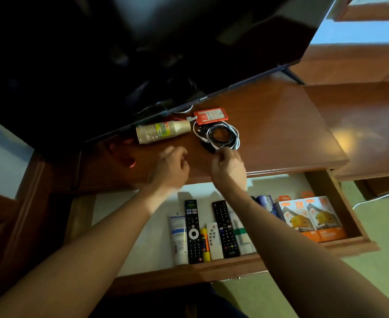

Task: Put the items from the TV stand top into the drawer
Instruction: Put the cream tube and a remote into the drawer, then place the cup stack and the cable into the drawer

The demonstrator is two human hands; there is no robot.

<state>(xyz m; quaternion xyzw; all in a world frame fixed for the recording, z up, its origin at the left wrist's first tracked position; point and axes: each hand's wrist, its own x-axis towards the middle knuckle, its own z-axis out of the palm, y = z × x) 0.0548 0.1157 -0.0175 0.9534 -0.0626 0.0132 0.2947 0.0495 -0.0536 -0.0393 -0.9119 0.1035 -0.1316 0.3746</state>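
Note:
On the brown TV stand top (280,134) lie a stack of paper cups (162,131) on its side, an orange card holder (210,115) and a coil of black and white cables (221,135). My right hand (229,167) pinches the near edge of the cable coil. My left hand (171,167), blurred, hovers over the stand top with loosely curled fingers and holds nothing. Below, the open drawer (340,203) holds two black remotes (193,230), a white remote (213,239), a white tube (178,239) and orange boxes (312,218).
A large black TV (143,53) overhangs the back of the stand, its foot (293,76) at the right. A red object (129,159) lies in shadow at the left. A white cable (377,198) runs on the green floor.

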